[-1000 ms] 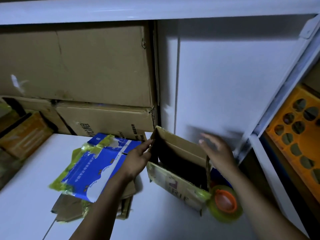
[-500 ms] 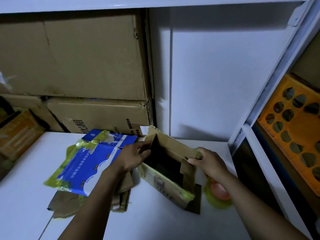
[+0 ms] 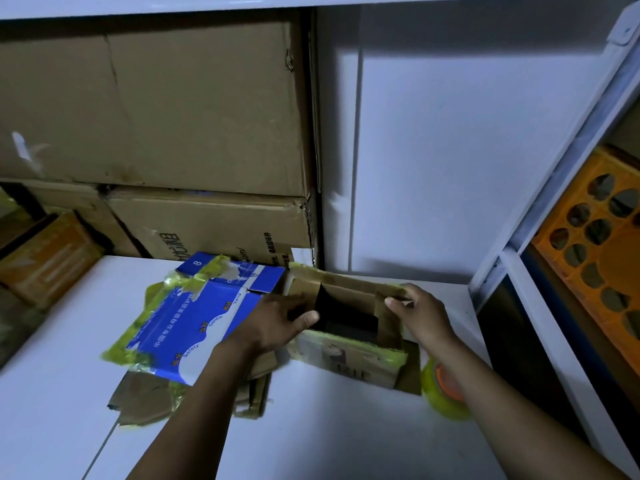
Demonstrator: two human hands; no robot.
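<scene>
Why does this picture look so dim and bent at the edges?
Head view: the light is low and bluish, so the small cardboard box shows a black inside; the wide lens bows the shelf post at right; the tape roll beside the right hand looks soft, the left hand sharper.

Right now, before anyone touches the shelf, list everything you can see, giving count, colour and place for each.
open box: one, brown with yellow-green tape, middle of the shelf
flattened carton: one, blue and white, left of the open box
cardboard scraps: several, brown, under the flattened carton
tape roll: one, yellowish with orange core, right of the open box
large boxes: two, brown, stacked at back left
crate: one, orange with round holes, far right
shelf: one, white, bearing the open box
left hand: one, grips the open box's left wall
right hand: one, grips its right flap
</scene>
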